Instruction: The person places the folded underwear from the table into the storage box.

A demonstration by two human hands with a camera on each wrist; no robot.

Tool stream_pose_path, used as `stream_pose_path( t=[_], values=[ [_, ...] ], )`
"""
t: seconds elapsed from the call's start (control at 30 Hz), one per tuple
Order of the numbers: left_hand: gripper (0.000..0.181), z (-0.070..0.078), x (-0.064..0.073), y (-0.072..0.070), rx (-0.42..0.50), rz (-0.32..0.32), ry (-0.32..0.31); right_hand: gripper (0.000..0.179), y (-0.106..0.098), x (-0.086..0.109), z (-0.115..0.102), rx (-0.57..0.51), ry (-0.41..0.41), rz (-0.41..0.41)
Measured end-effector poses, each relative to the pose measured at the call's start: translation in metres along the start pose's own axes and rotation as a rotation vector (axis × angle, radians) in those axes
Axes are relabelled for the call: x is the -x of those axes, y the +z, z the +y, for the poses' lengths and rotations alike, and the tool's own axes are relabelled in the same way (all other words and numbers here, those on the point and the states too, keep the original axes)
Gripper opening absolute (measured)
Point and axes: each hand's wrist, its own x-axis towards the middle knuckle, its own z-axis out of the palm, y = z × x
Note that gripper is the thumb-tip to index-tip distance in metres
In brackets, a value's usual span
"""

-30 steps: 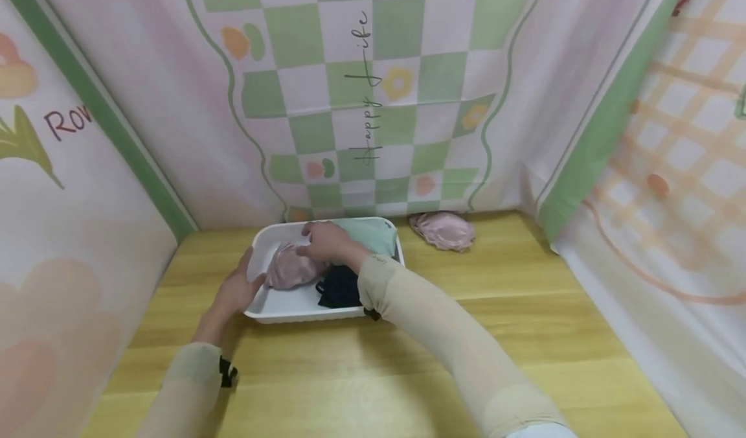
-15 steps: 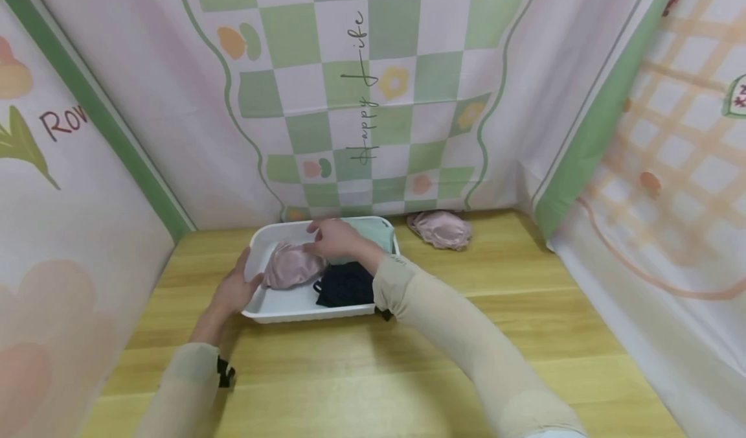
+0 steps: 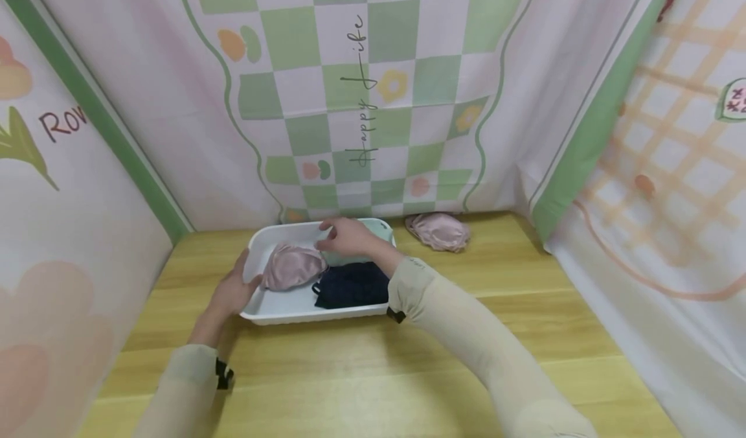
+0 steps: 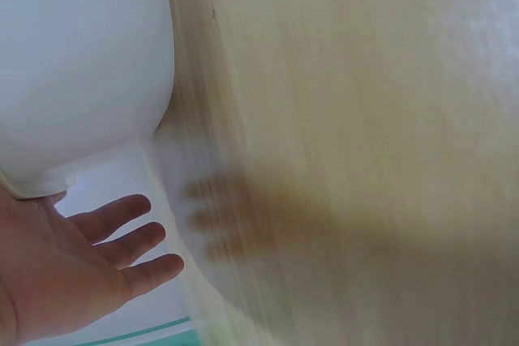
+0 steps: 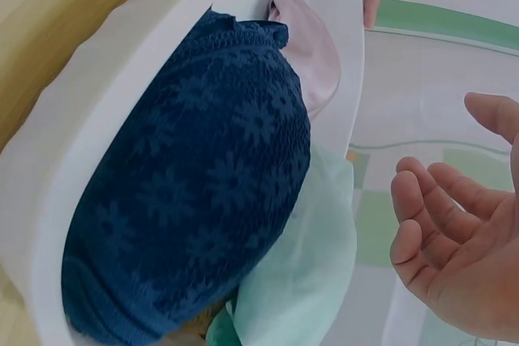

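Observation:
A white plastic tray [image 3: 326, 314] stands near the table's back edge, with folded bras in it. My left hand [image 3: 231, 292] holds its left rim, thumb over the inside and fingers outside, several stretched out in the left wrist view. Inside the tray, a pink satin bra [image 3: 293, 266] lies at left, a navy flower-patterned bra [image 5: 195, 176] at front right, and a mint green garment [image 5: 304, 241] behind the navy one. My right hand [image 3: 351, 237] hovers over the mint garment, fingers loosely bent and holding nothing; it partly hides that garment in the head view.
Another pink satin bra [image 3: 439, 232] lies on the wooden table [image 3: 326, 380], right of the tray by the back curtain [image 3: 408, 101]. Printed cloth hangs on the left and right sides too.
My right hand has drawn back to the right, away from the pink bra in the tray, uncovering more of the navy bra. My left hand stays on the tray rim.

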Motion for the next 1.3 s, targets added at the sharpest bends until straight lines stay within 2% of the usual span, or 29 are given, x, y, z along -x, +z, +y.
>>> stream_pose_path(
  t=[0.23,0.63,0.93,1.3],
  values=[
    [0.078,0.000,0.001,-0.001,-0.001,0.004,0.009,0.054,-0.007,0.007,0.011,-0.017,-0.009,0.020],
    [0.079,0.001,0.003,-0.001,-0.009,-0.001,0.013,0.050,-0.023,0.027,0.022,-0.017,0.025,0.072],
    [0.079,0.003,0.003,-0.002,0.000,-0.005,0.008,0.052,-0.035,0.040,0.037,-0.062,0.069,0.073],
    [0.078,0.001,0.003,-0.002,0.007,-0.001,0.008,0.055,-0.047,0.052,0.060,-0.088,0.079,0.116]
  ],
)
